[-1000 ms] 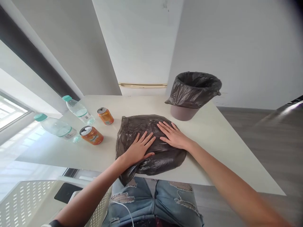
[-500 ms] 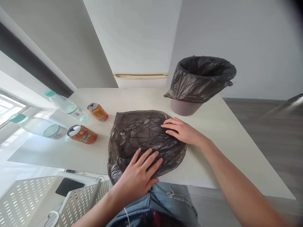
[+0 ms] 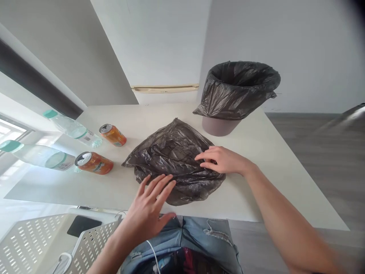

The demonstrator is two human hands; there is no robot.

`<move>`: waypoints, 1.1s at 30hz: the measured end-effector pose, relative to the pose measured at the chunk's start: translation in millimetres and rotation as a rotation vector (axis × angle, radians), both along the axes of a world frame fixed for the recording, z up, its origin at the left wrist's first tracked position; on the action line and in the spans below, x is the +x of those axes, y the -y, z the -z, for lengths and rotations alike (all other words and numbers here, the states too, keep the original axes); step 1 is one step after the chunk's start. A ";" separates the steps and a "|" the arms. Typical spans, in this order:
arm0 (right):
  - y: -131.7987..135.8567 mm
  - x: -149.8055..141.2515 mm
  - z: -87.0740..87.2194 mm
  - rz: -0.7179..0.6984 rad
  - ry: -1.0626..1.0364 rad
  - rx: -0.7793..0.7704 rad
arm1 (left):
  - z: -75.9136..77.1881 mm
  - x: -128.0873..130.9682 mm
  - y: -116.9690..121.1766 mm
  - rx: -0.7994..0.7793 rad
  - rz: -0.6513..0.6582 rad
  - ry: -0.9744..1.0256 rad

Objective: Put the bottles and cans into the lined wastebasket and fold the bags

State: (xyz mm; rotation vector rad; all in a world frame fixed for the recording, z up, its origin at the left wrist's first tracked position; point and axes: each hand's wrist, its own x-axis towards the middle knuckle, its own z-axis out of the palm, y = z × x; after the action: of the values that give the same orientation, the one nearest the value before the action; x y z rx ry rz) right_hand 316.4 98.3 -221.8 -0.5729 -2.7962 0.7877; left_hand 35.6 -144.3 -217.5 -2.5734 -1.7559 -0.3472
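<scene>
A crumpled dark plastic bag (image 3: 171, 152) lies on the white table (image 3: 256, 152) in front of me. My right hand (image 3: 221, 160) rests on the bag's right part with its fingers curled and pressed into the plastic. My left hand (image 3: 149, 207) hovers at the bag's near edge, fingers stretched out and apart, fingertips at the plastic. A small bin (image 3: 218, 125) lined with another dark bag (image 3: 239, 89) stands at the table's back right.
Two orange drink cans (image 3: 112, 135) (image 3: 94, 163) and two clear bottles with teal caps (image 3: 72, 127) (image 3: 37, 156) lie on the table's left. A white perforated basket (image 3: 37, 238) stands below the table at my left. My knees in torn jeans (image 3: 196, 238) are under the near edge.
The bag, flat under both hands before, is now bunched and pulled onto the table. My left hand slid back toward me to the near edge. My right hand's fingers curled in.
</scene>
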 end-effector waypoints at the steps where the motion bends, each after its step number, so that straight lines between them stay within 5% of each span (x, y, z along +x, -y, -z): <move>1: -0.4 0.4 0.8 0.004 -0.013 0.013 | 7.4 4.7 5.1 -0.025 0.028 -0.008; 7: -8.5 2.5 9.4 0.054 -0.027 0.057 | 38.5 0.0 35.3 0.012 -0.025 0.050; 18: -3.9 5.8 -7.2 0.016 0.033 0.007 | 40.2 -34.0 65.2 0.077 -0.098 0.194; 23: 35.7 30.3 -21.5 0.003 0.231 0.020 | 47.3 -42.9 63.5 0.112 -0.082 0.125; 33: 131.5 55.0 31.0 0.055 0.140 0.278 | 42.7 -46.3 69.0 0.154 -0.079 0.283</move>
State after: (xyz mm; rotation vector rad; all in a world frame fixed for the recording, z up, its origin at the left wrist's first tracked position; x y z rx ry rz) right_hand 371.4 -33.1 -252.8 -0.6729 -2.9302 0.3510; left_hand -10.7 -213.3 -260.2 -2.4381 -1.8211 -0.8454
